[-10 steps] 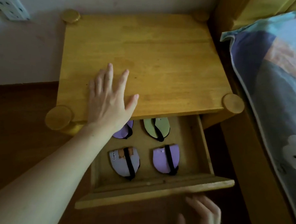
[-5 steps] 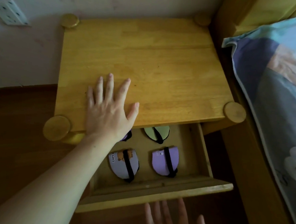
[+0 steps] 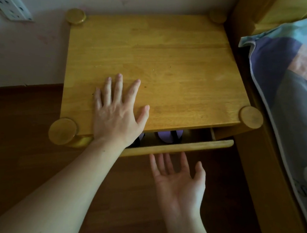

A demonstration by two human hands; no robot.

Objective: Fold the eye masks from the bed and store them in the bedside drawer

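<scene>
Since a second ago the drawer (image 3: pixel 177 148) has slid most of the way back into the bedside table (image 3: pixel 152 65), so where four folded eye masks lay in plain sight, only a sliver of the purple eye mask (image 3: pixel 167 136) now shows in the narrow gap under the table's front edge, with a dark scrap of another beside your wrist. Your right hand (image 3: pixel 178 180), which was low beneath the drawer front, has come up: it is spread open, palm up, gripping nothing, with its fingertips (image 3: pixel 161 158) at the underside of the drawer front, though whether they press on the wood you cannot tell from this angle. Your left hand (image 3: pixel 117 112) has stayed flat on the surface near the table's front left corner, fingers splayed, holding nothing and steadying the piece. Judged from this, the folding and storing look finished and you are on the closing push. The drawer front sits slightly askew to the table edge, farther out at its right end, so an even shove near the middle seems wise to keep it from binding. To the right of the table, no mask shows on the visible part of the bed (image 3: pixel 292 93).
</scene>
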